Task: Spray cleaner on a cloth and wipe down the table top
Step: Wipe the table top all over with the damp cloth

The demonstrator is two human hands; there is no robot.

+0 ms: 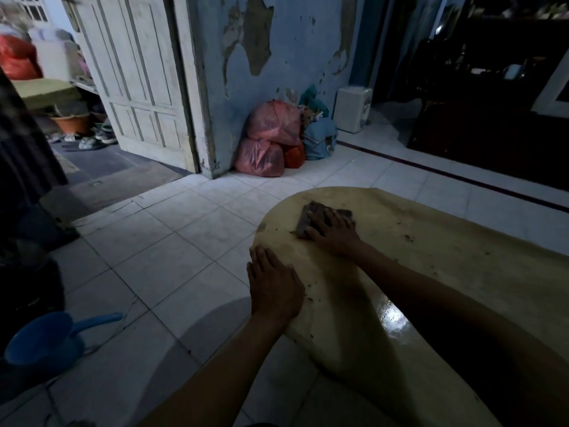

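Dark grey crumpled cloth (311,220) lies at far rounded end of beige glossy oval table (431,272). Your right hand (331,232) presses it with flat fingers; left hand (274,285), fingers straight, braces table edge. Cloth looks soft, light, bunches easily: keep palm spread on middle. Wet patch probably slippery.

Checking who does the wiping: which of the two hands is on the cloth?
The right hand, pressing the dark cloth; the left hand rests bare on the table edge.

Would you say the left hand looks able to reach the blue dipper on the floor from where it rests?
Probably not without leaning: the left hand rests flat on the table edge, and the blue dipper sits well off to its left across open floor tiles, with nothing between.
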